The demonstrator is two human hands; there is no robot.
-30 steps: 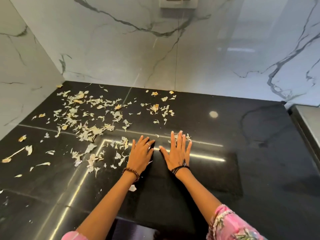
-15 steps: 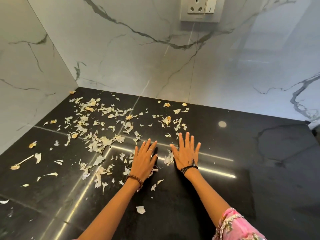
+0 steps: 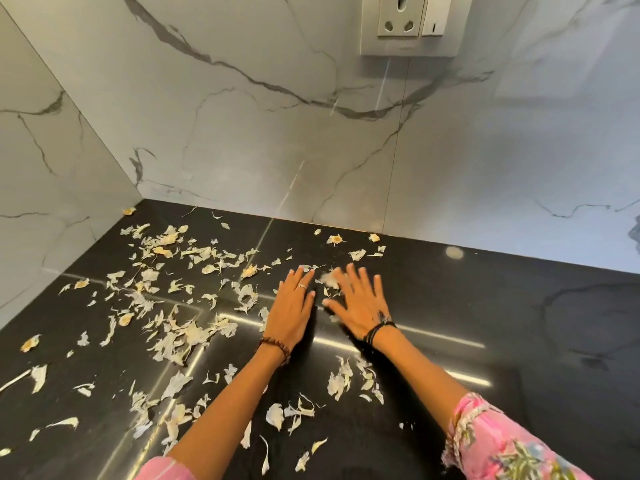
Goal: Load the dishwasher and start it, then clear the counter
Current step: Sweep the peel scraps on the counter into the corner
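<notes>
Black desk [image 3: 519,323] strewn with garlic peels [image 3: 187,336]; left hand [image 3: 291,311] and right hand [image 3: 360,303] flat, fingers straight, holding nothing.

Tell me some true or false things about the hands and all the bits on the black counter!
1. Both hands lie flat on the counter. True: left hand and right hand have straight, spread fingers.
2. The peel scraps lie mostly on the right side. False: most are on the left.
3. A wall socket sits above the counter. True.
4. The right hand holds a sponge. False: it holds nothing.
5. The left hand wears a ring. True.
</notes>
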